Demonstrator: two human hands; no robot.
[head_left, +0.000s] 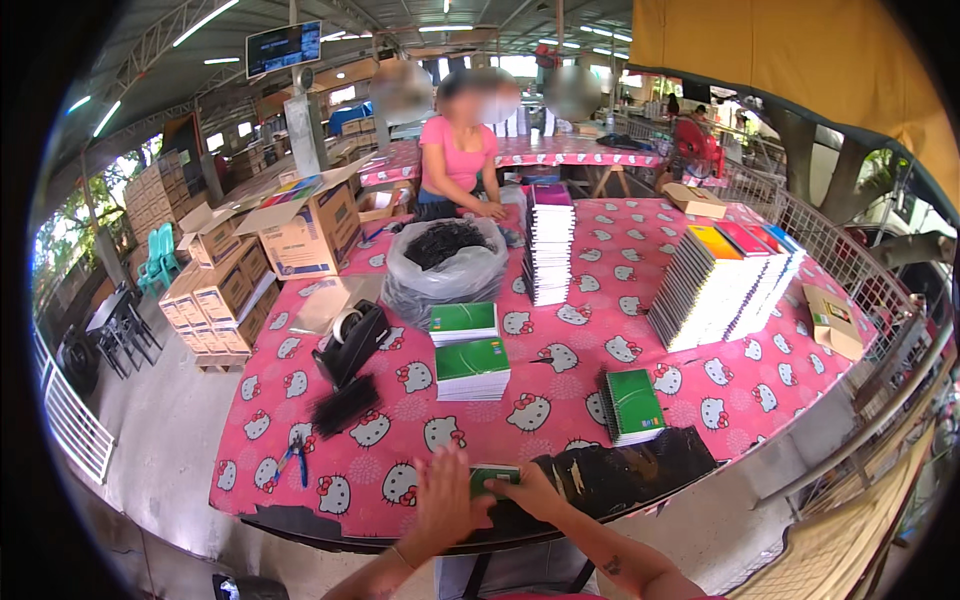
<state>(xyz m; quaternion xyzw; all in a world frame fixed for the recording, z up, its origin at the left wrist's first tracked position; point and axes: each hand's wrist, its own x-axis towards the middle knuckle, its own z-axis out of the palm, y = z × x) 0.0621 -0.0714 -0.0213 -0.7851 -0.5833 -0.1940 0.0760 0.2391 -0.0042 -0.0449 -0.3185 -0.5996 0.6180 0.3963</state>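
My left hand (pixel 443 497) lies flat with fingers spread on a green notebook (pixel 494 476) at the near edge of the pink cartoon-cat tablecloth (pixel 560 340). My right hand (pixel 527 492) grips the same notebook from its right side. Only a small green part shows between the hands. To the right of my hands lies a black sheet or bag (pixel 630 462). Two short stacks of green notebooks (pixel 472 368) stand a little farther up the table, and a spiral-bound green stack (pixel 631 405) sits to the right.
A black tape dispenser (pixel 350 342), a bundle of black combs (pixel 345 405) and blue pliers (pixel 295 455) lie at left. A bag of black spirals (pixel 446 262), a tall notebook pile (pixel 549 243) and leaning colourful notebooks (pixel 722 283) stand farther back. A person in pink (pixel 457 160) works opposite. Cardboard boxes (pixel 310 230) sit left.
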